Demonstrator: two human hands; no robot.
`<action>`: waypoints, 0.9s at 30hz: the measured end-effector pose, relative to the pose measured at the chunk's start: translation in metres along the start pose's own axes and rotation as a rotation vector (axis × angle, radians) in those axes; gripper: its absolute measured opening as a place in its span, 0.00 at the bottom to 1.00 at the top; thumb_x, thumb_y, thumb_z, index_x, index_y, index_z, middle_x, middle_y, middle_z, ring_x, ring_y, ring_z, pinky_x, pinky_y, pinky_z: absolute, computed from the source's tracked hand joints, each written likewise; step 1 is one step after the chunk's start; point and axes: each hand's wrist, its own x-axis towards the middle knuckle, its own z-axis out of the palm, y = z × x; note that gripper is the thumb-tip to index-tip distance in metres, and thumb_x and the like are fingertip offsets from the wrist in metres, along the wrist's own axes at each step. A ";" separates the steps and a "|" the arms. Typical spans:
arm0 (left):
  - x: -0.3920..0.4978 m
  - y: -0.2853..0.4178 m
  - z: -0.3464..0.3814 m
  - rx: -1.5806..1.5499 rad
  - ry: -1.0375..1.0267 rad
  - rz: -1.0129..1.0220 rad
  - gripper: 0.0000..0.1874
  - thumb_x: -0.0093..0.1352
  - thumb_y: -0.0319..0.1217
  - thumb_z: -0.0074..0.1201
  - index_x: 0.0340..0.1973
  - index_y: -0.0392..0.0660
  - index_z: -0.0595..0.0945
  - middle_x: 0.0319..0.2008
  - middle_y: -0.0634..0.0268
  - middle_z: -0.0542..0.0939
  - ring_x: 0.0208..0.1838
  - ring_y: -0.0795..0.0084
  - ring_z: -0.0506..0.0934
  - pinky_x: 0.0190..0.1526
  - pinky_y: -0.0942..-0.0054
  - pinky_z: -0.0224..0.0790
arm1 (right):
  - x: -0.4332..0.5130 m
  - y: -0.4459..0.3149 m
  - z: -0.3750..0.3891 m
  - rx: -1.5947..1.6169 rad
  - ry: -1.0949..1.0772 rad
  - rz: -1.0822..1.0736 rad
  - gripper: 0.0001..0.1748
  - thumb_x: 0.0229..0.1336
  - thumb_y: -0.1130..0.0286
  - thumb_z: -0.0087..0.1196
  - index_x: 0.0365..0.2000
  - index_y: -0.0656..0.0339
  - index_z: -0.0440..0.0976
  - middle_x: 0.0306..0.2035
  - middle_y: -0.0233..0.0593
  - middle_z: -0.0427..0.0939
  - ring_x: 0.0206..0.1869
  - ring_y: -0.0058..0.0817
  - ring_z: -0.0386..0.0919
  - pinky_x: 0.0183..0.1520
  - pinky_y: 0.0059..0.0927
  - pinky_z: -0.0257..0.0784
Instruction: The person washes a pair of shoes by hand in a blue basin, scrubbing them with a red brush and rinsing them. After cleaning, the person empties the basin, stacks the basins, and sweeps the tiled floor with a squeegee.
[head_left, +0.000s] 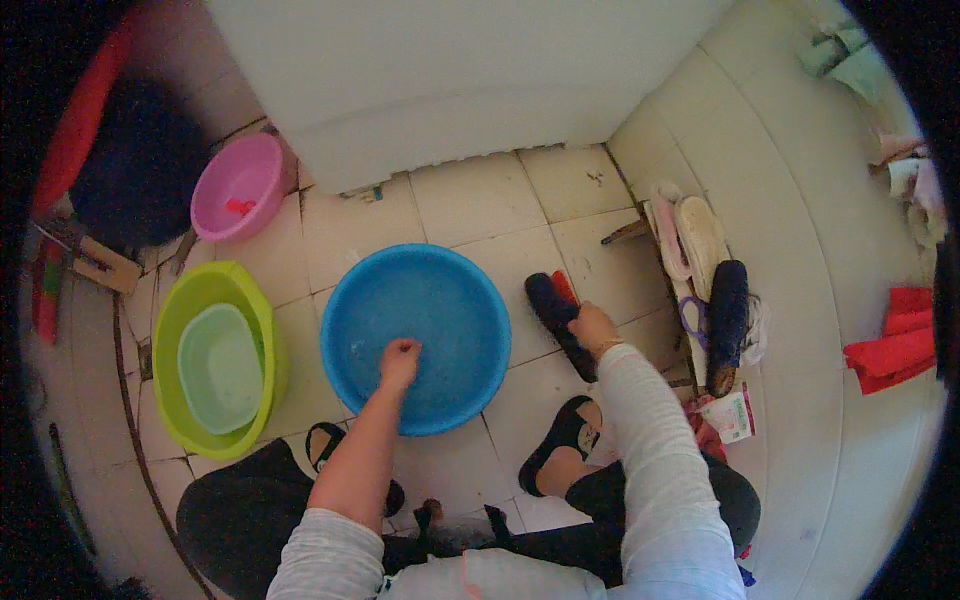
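Observation:
My left hand (400, 364) is over the blue plastic basin (491, 409), on the near side of its middle. Its fingers are curled in, and no object shows in them. Water appears to lie in the basin, though its surface is hard to make out. To the right of the basin, my right hand (595, 330) grips a dark cloth shoe (551, 304) just above the tiled floor. A red part (562, 286) shows along the shoe's far end; whether it is lining or a separate thing I cannot tell.
At left, a green basin (166, 360) holds a pale green tub (221, 367); a pink basin (255, 169) sits beyond. Against the right wall, a low stool bears insoles (699, 240), purple-handled scissors (694, 319) and another dark shoe (727, 319). A white cabinet-like block (465, 90) stands ahead.

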 end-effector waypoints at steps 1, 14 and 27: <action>-0.004 0.011 0.002 -0.077 -0.038 -0.026 0.10 0.66 0.35 0.56 0.37 0.42 0.81 0.31 0.63 0.81 0.30 0.73 0.76 0.32 0.72 0.71 | 0.001 0.004 -0.014 0.007 -0.020 -0.049 0.25 0.52 0.66 0.58 0.48 0.70 0.70 0.41 0.55 0.80 0.43 0.48 0.80 0.48 0.45 0.74; -0.083 0.169 0.006 -0.572 -0.346 0.132 0.48 0.64 0.43 0.64 0.70 0.47 0.50 0.61 0.56 0.66 0.63 0.60 0.68 0.62 0.59 0.63 | -0.076 -0.196 -0.061 1.543 -0.509 -0.154 0.30 0.52 0.70 0.56 0.56 0.66 0.64 0.47 0.43 0.75 0.46 0.35 0.75 0.52 0.33 0.71; -0.041 0.074 -0.018 -0.035 0.150 0.065 0.51 0.56 0.53 0.68 0.64 0.38 0.60 0.59 0.44 0.68 0.63 0.51 0.67 0.65 0.57 0.59 | 0.010 -0.002 0.041 0.213 0.197 0.198 0.21 0.58 0.60 0.54 0.47 0.63 0.72 0.37 0.58 0.78 0.38 0.49 0.77 0.44 0.45 0.73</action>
